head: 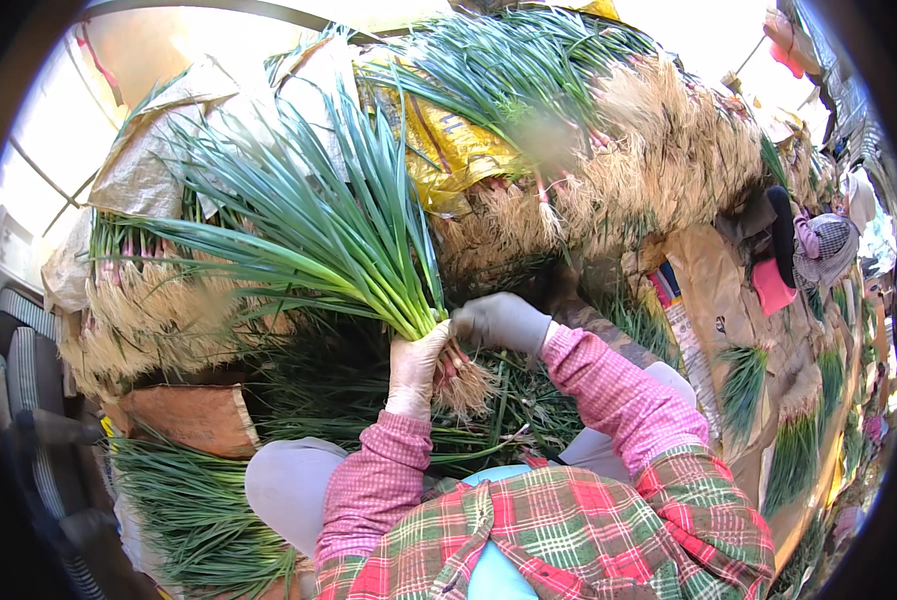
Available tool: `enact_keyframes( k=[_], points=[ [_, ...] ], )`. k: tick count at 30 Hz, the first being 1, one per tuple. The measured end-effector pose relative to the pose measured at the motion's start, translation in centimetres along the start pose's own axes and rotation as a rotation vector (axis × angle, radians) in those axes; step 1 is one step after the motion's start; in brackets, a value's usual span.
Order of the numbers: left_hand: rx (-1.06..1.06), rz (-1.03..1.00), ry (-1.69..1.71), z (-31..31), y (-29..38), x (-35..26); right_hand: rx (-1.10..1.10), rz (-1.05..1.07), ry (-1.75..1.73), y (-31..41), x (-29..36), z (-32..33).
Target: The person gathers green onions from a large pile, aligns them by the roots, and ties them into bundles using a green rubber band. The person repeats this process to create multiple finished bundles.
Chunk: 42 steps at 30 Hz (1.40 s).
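Note:
My bare left hand (417,367) is wrapped around a bunch of long-leaved allium plants, probably green garlic (366,247), just above their roots. The leaves fan out up and to the left; the pinkish stem bases and pale roots (463,386) hang below the fist on its right. Beside the bunch, at the height of my left thumb, is my right hand (501,322) in a grey glove. Its fingers are blurred and bent toward the stems, and whether they pinch anything is hidden. Loose green leaves (328,382) lie beneath both hands, between my knees.
A high stack of rooted plants (666,142) stands ahead, with a yellow woven sack (448,150) on it. Another pile (170,292) is at left under a pale sack (155,165). Leafy plants (200,510) lie at lower left. A person in a checked hat (827,247) sits at right.

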State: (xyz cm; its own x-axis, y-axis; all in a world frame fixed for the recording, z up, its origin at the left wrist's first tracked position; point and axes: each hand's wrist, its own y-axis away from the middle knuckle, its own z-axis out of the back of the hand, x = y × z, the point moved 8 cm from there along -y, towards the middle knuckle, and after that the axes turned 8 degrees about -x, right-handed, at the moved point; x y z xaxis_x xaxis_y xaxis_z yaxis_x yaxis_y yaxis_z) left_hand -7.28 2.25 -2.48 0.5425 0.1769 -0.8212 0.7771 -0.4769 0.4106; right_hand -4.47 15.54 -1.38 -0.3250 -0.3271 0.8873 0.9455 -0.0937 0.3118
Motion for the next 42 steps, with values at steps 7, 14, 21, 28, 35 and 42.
enact_keyframes(
  k=[7,14,21,28,35,42],
  points=[
    [-0.064,0.011,0.025,0.7,-0.2,1.2,-0.470,0.014,-0.420,-4.2,0.2,-0.9],
    [-0.094,0.033,-0.035,0.6,0.3,0.9,-0.669,0.086,-1.202,-0.8,1.8,-0.1],
    [-0.137,-0.269,0.010,-0.1,3.5,-4.7,-0.536,0.451,0.669,1.9,3.8,7.8],
    [0.023,-0.115,0.084,-1.1,1.8,-3.1,-1.028,0.019,0.665,1.0,4.5,20.5],
    [-0.040,-0.095,0.189,-0.7,0.4,-2.5,-0.734,0.324,0.607,4.1,5.6,9.4],
    [0.121,-0.034,0.009,-1.2,0.9,-1.4,-0.078,0.078,0.155,4.4,0.8,1.3]
  ],
)
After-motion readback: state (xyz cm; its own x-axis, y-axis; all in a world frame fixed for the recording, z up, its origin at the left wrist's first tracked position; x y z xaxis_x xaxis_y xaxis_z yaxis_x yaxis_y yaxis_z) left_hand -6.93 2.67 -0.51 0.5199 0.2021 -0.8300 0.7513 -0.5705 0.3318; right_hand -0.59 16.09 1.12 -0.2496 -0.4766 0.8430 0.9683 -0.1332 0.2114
